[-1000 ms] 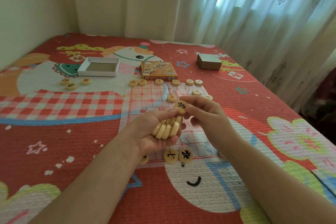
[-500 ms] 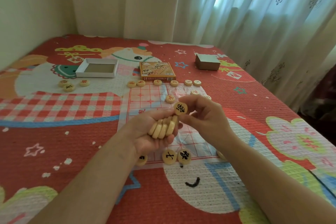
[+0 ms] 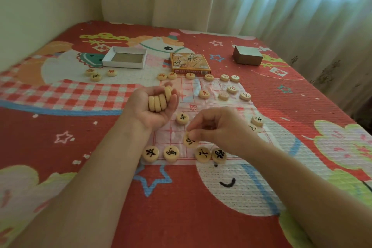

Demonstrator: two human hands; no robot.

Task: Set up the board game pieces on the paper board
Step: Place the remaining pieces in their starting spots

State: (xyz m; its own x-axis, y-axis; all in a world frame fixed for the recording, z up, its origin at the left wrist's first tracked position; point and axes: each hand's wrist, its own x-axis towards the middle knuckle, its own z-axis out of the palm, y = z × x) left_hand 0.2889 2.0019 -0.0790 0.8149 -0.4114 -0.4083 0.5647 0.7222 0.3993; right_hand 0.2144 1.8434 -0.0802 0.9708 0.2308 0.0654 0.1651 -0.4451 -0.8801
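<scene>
On the board (image 3: 203, 106), near edge: a piece (image 3: 190, 141) pinched in my right hand (image 3: 219, 127).
My left hand (image 3: 153, 106) cups a stack (image 3: 159, 101) (fingers curled).

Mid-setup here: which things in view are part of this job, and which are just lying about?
In the job: paper board; stack of pieces in the left hand; black-marked piece pinched by the right hand; three loose pieces off the board.
Lying about: empty white box tray; orange game box; grey box.
</scene>
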